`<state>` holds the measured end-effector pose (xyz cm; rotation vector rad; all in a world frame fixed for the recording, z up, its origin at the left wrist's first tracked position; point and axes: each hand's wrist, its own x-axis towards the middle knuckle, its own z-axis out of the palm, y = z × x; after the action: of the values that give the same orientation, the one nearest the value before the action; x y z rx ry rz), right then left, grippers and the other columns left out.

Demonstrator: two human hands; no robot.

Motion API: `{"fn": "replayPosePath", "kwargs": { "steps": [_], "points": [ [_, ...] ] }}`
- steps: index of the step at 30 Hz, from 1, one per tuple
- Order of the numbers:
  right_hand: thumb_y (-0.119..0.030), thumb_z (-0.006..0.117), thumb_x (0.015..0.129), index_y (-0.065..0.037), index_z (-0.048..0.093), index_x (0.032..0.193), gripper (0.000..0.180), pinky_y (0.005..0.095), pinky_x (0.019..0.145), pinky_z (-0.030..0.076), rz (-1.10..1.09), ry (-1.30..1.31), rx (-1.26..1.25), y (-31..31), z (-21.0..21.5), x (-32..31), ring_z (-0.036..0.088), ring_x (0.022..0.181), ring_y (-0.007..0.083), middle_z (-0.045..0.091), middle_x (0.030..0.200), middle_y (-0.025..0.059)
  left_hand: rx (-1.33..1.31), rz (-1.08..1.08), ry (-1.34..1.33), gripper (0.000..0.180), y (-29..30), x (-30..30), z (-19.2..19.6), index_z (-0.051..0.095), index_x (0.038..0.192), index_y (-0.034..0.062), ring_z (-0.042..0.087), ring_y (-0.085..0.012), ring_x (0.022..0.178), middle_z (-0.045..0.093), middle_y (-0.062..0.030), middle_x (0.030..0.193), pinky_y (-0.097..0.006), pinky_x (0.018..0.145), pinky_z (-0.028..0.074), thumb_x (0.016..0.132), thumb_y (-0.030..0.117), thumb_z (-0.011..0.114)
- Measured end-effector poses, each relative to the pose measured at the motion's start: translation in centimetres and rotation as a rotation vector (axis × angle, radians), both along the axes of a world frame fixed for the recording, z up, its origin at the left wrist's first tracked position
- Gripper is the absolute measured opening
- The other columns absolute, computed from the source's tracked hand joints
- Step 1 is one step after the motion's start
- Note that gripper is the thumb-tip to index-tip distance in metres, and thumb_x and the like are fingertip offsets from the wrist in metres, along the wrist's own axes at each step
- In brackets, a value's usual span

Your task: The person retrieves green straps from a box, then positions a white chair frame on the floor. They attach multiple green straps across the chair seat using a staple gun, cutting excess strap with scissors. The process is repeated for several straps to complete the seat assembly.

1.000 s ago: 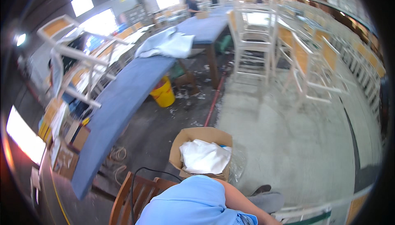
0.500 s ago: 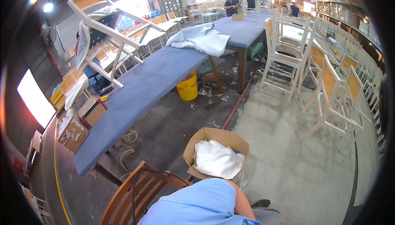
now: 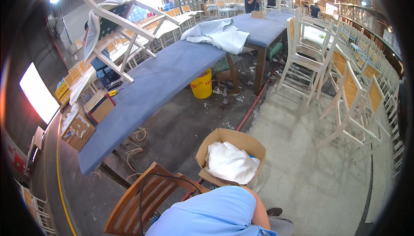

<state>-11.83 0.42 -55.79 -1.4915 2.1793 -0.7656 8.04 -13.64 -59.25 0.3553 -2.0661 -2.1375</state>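
Neither of my hands shows. A light blue sleeve (image 3: 211, 212) of mine fills the lower middle, with a strip of bare arm (image 3: 260, 212) along its right side. Below it my dark shoe (image 3: 274, 211) and part of a grey trouser leg are visible. Just beyond the sleeve stands an open cardboard box (image 3: 215, 139) on the floor, holding crumpled white sheet material (image 3: 230, 162). To the left of the sleeve is a brown slatted wooden chair (image 3: 133, 203), and a black cable (image 3: 141, 201) hangs over its back.
A long blue-covered table (image 3: 142, 93) runs diagonally, bearing an upturned white chair (image 3: 116, 29) and pale cloth (image 3: 215, 33). A yellow bucket (image 3: 201, 87) stands beneath. White chairs (image 3: 310, 59) line the right; a red pipe (image 3: 252, 111) crosses the floor. A person (image 3: 251, 3) stands far off.
The view has shifted slightly, so most things sit a little further right. The distant person's arms are raised higher than before. My hands stay out of view.
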Motion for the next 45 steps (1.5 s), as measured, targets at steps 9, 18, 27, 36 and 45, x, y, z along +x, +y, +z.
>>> {"fn": "replayPosePath", "kwargs": {
  "steps": [9,18,27,36,45],
  "points": [
    [-0.019,0.062,0.102,0.0,0.058,0.141,0.044,0.04,0.108,0.047,-0.461,-0.039,-0.13,7.5,-0.8,0.2,0.063,0.125,0.0312,0.064,0.137,0.0186,-0.523,-0.198,0.186,0.029,2.6,-4.9,-0.4,0.078,0.094,0.0039,0.066,-0.0356,0.104,0.072,-0.0188,0.096,-0.055,0.101,0.048,0.087,0.03,0.067],
    [-0.016,0.058,0.105,0.002,0.054,0.144,0.043,0.0376,0.114,0.045,-1.876,0.048,-0.386,41.8,-2.7,5.7,0.06,0.132,0.0295,0.061,0.145,0.0178,-0.886,-0.582,0.092,0.027,7.7,-9.3,0.7,0.079,0.105,0.0161,0.063,-0.035,0.115,0.074,-0.0137,0.1,-0.054,0.096,0.049,0.094,0.034,0.063],
    [-0.028,0.063,0.102,-0.01,0.056,0.144,0.046,0.0467,0.097,0.053,-1.99,0.516,0.28,50.2,-1.0,21.8,0.066,0.118,0.0403,0.068,0.128,0.0206,-1.148,-0.325,0.403,0.021,12.0,-9.4,-5.4,0.075,0.098,0.0082,0.06,-0.0389,0.096,0.065,-0.0175,0.099,-0.052,0.085,0.046,0.091,0.028,0.072],
    [-0.026,0.063,0.097,-0.017,0.057,0.14,0.044,0.0522,0.092,0.054,-1.706,0.175,0.615,45.9,-7.3,21.3,0.065,0.111,0.0422,0.064,0.119,0.0177,-1.227,-0.38,0.412,0.021,10.0,-9.1,-6.3,0.073,0.102,0.0086,0.059,-0.0386,0.098,0.063,-0.0172,0.103,-0.051,0.084,0.046,0.091,0.027,0.072],
    [-0.014,0.072,0.088,-0.009,0.067,0.128,0.041,0.0503,0.1,0.051,-1.682,0.189,0.562,47.7,-12.0,18.1,0.061,0.119,0.0416,0.063,0.125,0.0193,-1.215,-0.434,0.423,0.019,8.5,-9.2,-7.2,0.073,0.102,0.0129,0.061,-0.0344,0.093,0.063,-0.0121,0.102,-0.048,0.078,0.046,0.085,0.023,0.076]
  ]
}}
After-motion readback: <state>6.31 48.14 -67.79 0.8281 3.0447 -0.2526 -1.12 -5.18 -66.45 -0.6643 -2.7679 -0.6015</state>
